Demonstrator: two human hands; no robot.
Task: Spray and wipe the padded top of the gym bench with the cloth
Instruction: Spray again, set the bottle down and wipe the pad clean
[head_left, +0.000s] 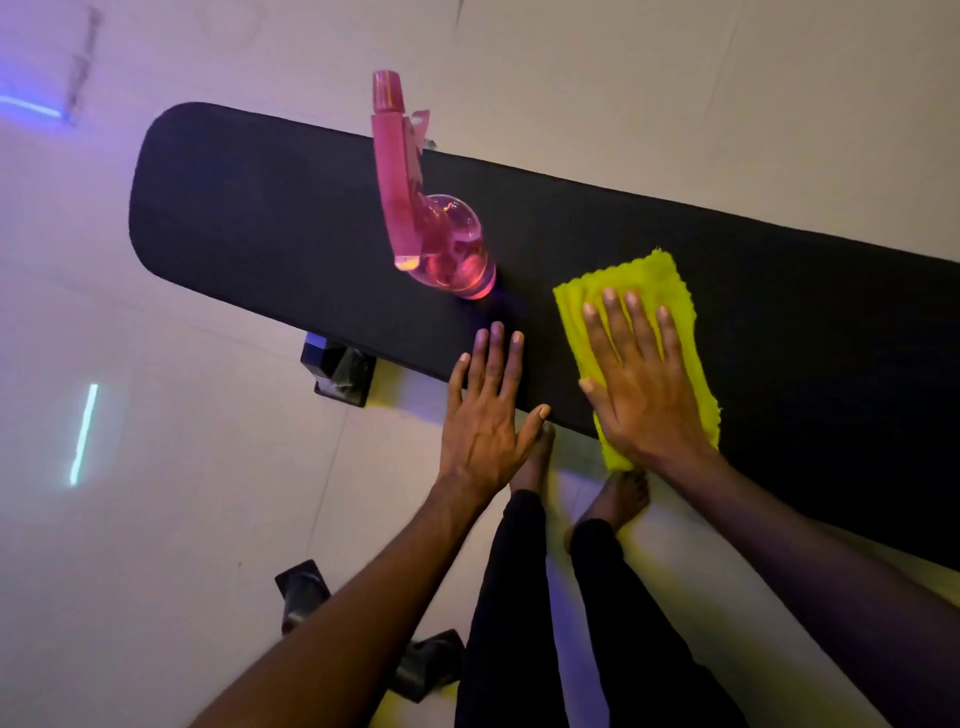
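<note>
The black padded bench top (270, 218) runs from upper left to lower right. A pink spray bottle (441, 244) stands upright on it near the middle. To its right lies a folded yellow-green cloth (649, 291), and my right hand (644, 395) presses flat on it with straight fingers. My left hand (488, 410) rests with spread straight fingers at the bench's near edge, left of the cloth and just below the bottle, holding nothing.
A black bench foot (340, 374) sticks out under the near edge. More black frame feet (304, 592) sit on the pale floor at lower left. My bare feet (618, 499) and black trousers stand close against the bench.
</note>
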